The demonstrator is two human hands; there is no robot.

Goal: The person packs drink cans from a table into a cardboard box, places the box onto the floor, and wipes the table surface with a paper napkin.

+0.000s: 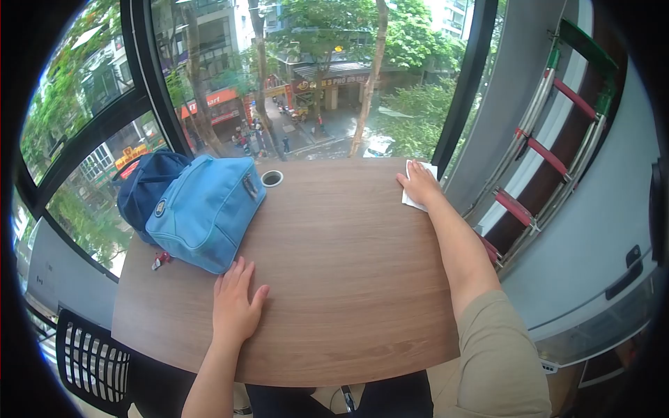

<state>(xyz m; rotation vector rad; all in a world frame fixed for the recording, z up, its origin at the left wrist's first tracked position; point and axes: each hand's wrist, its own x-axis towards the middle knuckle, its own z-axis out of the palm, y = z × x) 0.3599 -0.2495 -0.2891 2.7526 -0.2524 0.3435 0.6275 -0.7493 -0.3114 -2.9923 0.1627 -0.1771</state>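
Note:
A wooden table [334, 279] stands before me. At its far right corner my right hand [421, 185] lies flat on a white cloth or tissue [411, 202], pressing it to the tabletop with the fingers extended. My left hand [237, 299] rests on the table's near left part, fingers spread, holding nothing. Just beyond its fingertips is the lower edge of a blue backpack [205, 209], which lies on the left side of the table. A small red and white charm [161, 260] hangs beside the bag.
A round cable hole [272, 178] is near the table's far edge. Windows are beyond it. A folded ladder [547, 157] leans at the right, near a pale cabinet [599, 209]. A black chair [90, 359] stands at the lower left.

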